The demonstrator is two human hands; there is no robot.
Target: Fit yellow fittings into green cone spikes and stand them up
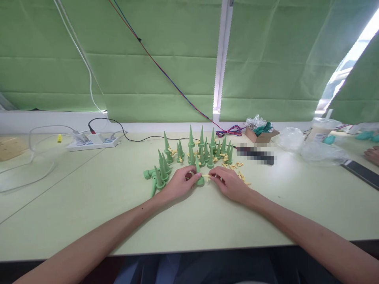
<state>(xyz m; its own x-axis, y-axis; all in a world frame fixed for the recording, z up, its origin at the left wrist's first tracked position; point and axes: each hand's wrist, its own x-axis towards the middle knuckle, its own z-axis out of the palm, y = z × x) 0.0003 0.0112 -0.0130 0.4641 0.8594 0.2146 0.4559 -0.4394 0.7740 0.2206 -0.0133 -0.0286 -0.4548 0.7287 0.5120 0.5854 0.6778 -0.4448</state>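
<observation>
My left hand (pixel 184 182) is closed on a green plastic cone (pixel 198 167) with a round base, which stands upright on the table. Between the fingertips of my right hand (pixel 229 182) is a small pale-yellow plastic piece (pixel 205 176); its left end meets the side of the cone. Behind my hands stand several similar green cones (pixel 191 137), many with yellow pieces at their bases. More green cones (pixel 160 180) are by my left wrist, some lying down. Loose yellow pieces (pixel 241 175) are scattered just beyond my right hand.
A power strip (pixel 93 144) with plugs and cables is at the left. Behind the cones run a black cable (pixel 142 139) and coiled red-blue wire (pixel 232 131). To the right are a small cardboard box (pixel 262 136), a drink cup (pixel 316 132), plastic bags, a phone (pixel 363 173) and another person's hand (pixel 372 154).
</observation>
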